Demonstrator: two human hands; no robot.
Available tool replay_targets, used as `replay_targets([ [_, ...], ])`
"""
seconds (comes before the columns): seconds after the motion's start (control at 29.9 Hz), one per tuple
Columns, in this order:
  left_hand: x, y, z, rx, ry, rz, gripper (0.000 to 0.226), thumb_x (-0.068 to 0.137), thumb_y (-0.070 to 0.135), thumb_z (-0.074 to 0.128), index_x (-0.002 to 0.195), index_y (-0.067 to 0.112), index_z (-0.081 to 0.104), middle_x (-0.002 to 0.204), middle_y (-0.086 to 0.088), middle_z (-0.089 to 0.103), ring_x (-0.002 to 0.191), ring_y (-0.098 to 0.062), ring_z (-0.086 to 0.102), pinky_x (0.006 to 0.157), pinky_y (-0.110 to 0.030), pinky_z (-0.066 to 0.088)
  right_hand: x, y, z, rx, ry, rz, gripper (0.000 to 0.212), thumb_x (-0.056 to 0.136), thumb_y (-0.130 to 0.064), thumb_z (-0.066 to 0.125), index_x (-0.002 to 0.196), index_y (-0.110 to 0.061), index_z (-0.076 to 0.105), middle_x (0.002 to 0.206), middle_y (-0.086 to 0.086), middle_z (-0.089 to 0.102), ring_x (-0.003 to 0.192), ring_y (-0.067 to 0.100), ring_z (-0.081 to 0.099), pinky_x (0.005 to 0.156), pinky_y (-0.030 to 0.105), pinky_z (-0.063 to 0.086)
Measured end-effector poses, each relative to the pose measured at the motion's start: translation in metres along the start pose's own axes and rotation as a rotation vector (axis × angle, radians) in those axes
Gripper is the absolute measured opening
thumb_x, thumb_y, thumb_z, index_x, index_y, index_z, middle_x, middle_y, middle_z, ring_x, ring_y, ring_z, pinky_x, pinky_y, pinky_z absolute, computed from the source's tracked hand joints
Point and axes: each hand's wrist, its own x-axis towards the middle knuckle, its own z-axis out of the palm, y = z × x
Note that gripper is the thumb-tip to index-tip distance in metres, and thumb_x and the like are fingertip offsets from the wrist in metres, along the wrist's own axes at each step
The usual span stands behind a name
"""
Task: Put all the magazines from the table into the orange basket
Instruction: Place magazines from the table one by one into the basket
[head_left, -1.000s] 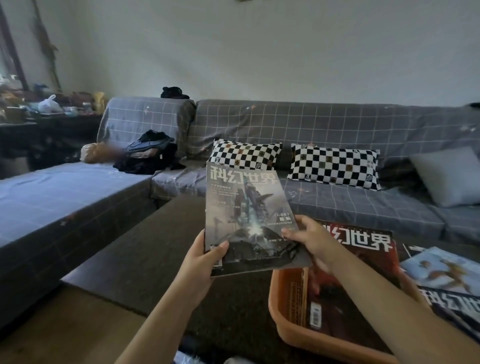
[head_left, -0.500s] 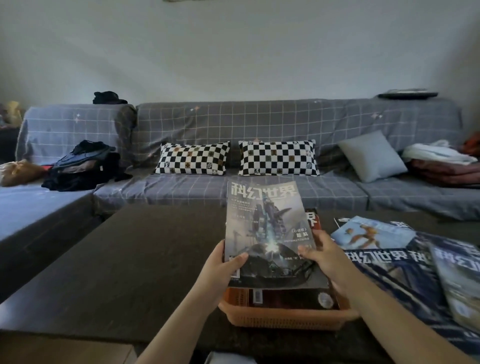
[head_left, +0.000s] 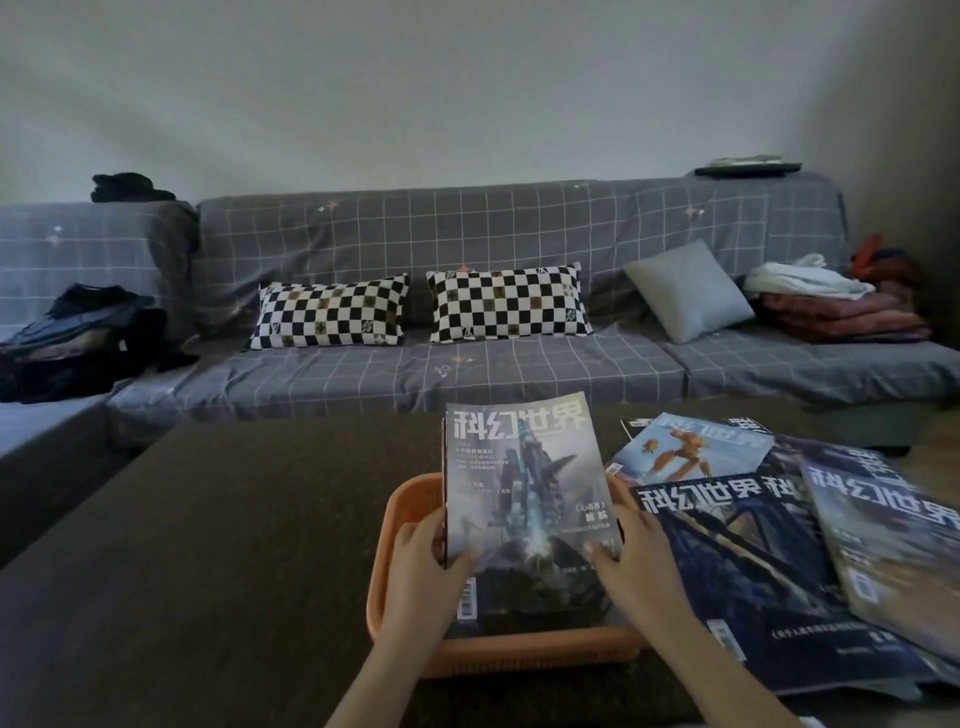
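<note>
Partly hidden: orange basket (head_left: 400, 512) beneath held magazine (head_left: 524, 499).

orange basket (head_left: 400, 512) inside: hidden by held magazine (head_left: 524, 499) | right-hand magazine (head_left: 893, 551): cut by edge

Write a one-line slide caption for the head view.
Both hands, left and right, lower a magazine into the orange basket; more magazines wait on the table.

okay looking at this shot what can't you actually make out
- Orange basket contents, head view: hidden under the held magazine and both hands, left hand, right hand.
- Number of table magazines: they overlap, and the right edge cuts them off.
- Small cover print: too small to read.
</note>
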Motion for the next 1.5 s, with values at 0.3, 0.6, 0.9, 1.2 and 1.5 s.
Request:
replay_targets([
  [0.3,-0.004,0.0,-0.001,-0.009,0.019,-0.119,0.028,0.093,0.034,0.057,0.12,0.03,0.061,0.08,0.008,0.072,0.056,0.002,0.064,0.041,-0.009,0.039,0.007,0.002,-0.001,0.003,-0.142,0.128,0.033,0.088,-0.026,0.059,0.12,-0.025,0.052,0.111,-0.005,0.061,0.081,0.002,0.048,0.064,0.016,0.036],
  [0.6,-0.006,0.002,-0.009,-0.054,-0.092,-0.116,0.044,0.094,0.034,0.053,0.138,0.03,0.048,0.065,0.004,0.071,0.04,0.004,0.055,0.035,-0.007,0.035,0.014,0.008,0.004,-0.019,-0.207,0.173,0.01,0.091,-0.033,0.052,0.098,-0.027,0.053,0.093,-0.007,0.063,0.079,0.005,0.056,0.074,0.027,0.046],
  [0.9,0.005,-0.006,-0.012,-0.097,-0.132,-0.184,0.041,0.094,0.041,0.052,0.132,0.026,0.055,0.078,0.001,0.075,0.073,-0.016,0.073,0.074,-0.042,0.06,0.015,0.009,0.01,-0.059,-0.204,0.121,0.019,0.089,-0.036,0.055,0.105,-0.025,0.055,0.092,-0.011,0.063,0.087,0.009,0.059,0.077,0.03,0.048],
  [1.2,0.019,-0.008,-0.029,-0.108,-0.084,-0.212,0.037,0.092,0.037,0.057,0.128,0.027,0.06,0.088,-0.005,0.075,0.087,-0.027,0.071,0.08,-0.045,0.056,0.024,-0.009,0.026,-0.028,-0.232,0.11,0.011,0.088,-0.036,0.057,0.097,-0.033,0.05,0.086,-0.017,0.059,0.083,0.006,0.057,0.07,0.026,0.042],
  [1.5,0.018,-0.011,-0.03,-0.052,-0.2,-0.123,0.027,0.092,0.039,0.057,0.116,0.031,0.064,0.083,0.001,0.075,0.085,-0.024,0.071,0.085,-0.049,0.056,0.026,-0.012,0.024,0.0,-0.261,0.225,0.038,0.083,-0.044,0.06,0.112,-0.022,0.049,0.083,-0.016,0.053,0.075,0.003,0.051,0.064,0.026,0.04],
])
